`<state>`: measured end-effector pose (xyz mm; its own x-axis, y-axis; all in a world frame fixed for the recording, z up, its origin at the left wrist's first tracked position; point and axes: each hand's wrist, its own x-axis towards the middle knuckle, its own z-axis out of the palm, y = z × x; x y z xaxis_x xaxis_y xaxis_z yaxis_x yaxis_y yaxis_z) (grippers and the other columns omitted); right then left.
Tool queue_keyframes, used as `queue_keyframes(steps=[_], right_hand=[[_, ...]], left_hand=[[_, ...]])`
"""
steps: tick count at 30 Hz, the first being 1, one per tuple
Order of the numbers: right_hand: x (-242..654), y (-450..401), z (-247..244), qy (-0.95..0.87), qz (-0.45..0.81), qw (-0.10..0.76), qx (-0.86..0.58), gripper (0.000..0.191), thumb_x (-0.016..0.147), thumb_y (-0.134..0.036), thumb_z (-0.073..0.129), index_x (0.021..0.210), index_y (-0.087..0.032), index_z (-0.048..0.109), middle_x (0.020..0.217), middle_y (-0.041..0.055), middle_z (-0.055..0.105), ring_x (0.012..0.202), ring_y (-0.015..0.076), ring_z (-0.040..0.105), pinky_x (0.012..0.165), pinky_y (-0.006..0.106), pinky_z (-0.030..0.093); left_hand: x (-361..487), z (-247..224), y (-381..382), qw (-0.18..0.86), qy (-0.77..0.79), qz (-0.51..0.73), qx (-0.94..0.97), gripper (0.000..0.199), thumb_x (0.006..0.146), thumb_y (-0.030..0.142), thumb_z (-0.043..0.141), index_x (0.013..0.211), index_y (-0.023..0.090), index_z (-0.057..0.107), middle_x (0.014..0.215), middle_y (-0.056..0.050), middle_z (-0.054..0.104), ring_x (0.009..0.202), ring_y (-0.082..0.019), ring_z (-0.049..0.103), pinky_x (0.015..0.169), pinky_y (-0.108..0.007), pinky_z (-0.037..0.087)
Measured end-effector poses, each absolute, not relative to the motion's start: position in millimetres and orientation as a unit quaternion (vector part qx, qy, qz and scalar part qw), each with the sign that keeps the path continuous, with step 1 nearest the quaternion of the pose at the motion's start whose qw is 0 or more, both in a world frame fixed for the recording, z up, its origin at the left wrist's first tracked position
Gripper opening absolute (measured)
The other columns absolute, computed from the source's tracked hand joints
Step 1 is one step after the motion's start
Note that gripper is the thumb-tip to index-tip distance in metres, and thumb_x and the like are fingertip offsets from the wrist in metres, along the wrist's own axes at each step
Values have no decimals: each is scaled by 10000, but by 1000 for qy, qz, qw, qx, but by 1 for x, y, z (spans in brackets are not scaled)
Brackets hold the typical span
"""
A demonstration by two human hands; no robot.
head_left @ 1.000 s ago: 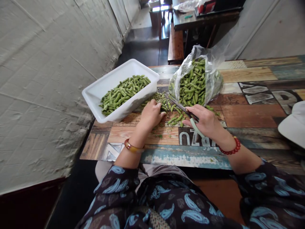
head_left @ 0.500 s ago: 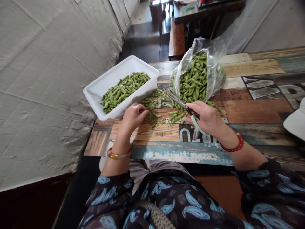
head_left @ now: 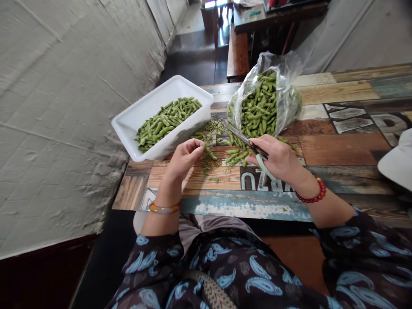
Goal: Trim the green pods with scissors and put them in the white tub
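My left hand (head_left: 186, 155) is closed in a pinch at one end of a green soybean pod (head_left: 210, 153), which points away to the right, low over the table. My right hand (head_left: 273, 154) is wrapped round scissors with pale green handles (head_left: 265, 167); their blades (head_left: 237, 134) point up and left towards the scattered pods. Between the hands lie several loose pods (head_left: 237, 157) and a heap of green trimmings (head_left: 210, 128). Left of them stands a white plastic tub (head_left: 128, 124) holding many pods. An open clear plastic bag (head_left: 285, 101) full of pods sits behind my right hand.
The patchwork wood-pattern table (head_left: 344, 150) runs off to the right, where a white object (head_left: 397, 161) shows at the edge. A rough pale wall (head_left: 64, 107) borders the left side. Beyond the table are a wooden bench (head_left: 238, 51) and another dark table (head_left: 280, 19).
My left hand has moved slightly right and up from beside the tub, and now pinches a pod. The right hand keeps the scissors in nearly the same place.
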<state>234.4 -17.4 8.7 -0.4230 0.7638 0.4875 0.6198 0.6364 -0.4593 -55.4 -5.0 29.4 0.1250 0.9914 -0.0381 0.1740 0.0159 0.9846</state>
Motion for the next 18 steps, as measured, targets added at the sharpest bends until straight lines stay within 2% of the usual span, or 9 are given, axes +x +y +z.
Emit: queue_keyframes(steps=[2,5,8,12,14,18], right_hand=[[234,-17,8,-835,107,340,-419,390,900,-439,669,1223,-225,625,1014,103,682,891,274,664,766,398,563],[234,-15,7,-830,116,337,-429,410,885,-458,684,1218,-224,630,1023,98,675,807,244,649,734,376,557],[235,-13,6,-829,135,329,-431,433,865,-462,709,1213,-215,635,1038,95,663,711,202,611,694,353,546],[236,-11,6,-823,149,322,-444,429,866,-439,715,1220,-210,636,1042,91,656,692,184,595,678,336,533],[236,-11,5,-823,152,317,-446,435,860,-434,723,1225,-215,635,1040,88,653,707,187,598,678,332,527],[236,-12,5,-830,166,306,-436,461,858,-441,725,1245,-211,627,1034,91,648,739,196,603,690,336,528]], left_hand=[[-44,35,-8,579,465,421,520,235,767,355,746,809,143,654,672,-23,633,502,-72,468,464,-193,319],[-25,34,-4,655,411,430,466,282,736,360,793,812,141,632,757,-56,701,525,-87,566,427,-172,358],[-8,25,5,698,374,447,415,322,697,354,831,812,133,627,815,-64,728,549,-86,614,431,-156,415],[2,13,13,717,357,459,384,327,668,306,858,846,127,649,860,-49,737,594,-73,643,528,-157,507],[1,10,12,706,370,458,393,321,673,315,854,836,122,655,824,-44,728,564,-65,620,495,-152,482],[-2,9,5,675,394,472,408,275,687,294,836,797,124,649,860,-46,729,511,-31,545,398,-128,356]])
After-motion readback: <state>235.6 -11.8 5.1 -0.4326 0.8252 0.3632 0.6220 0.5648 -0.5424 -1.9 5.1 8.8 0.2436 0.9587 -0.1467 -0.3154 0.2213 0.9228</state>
